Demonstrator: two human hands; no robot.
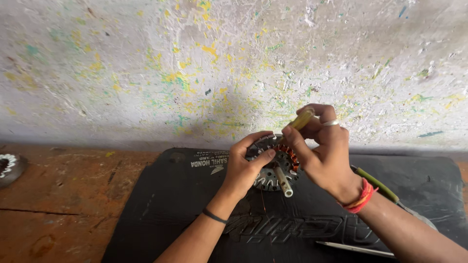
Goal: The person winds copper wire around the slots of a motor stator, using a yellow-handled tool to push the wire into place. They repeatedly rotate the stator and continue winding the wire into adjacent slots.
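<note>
Worn wooden bench with a black mat

The reddish-brown bench (63,195) carries a black rubber mat (170,204); a thin metal rod (353,248) and a green-handled tool (378,186) lie on the mat, another stator (9,168) at the bench's left edge.

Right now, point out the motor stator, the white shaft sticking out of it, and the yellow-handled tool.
Motor stator (273,176): head view, on its slotted metal core beside the left thumb.
White shaft (283,181): head view, mid-length of the tube.
Yellow-handled tool (302,119): head view, on the handle between the right hand's fingers.

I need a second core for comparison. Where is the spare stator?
In the head view, the spare stator lies at the far left edge on the wooden bench, left of the black mat.
</note>
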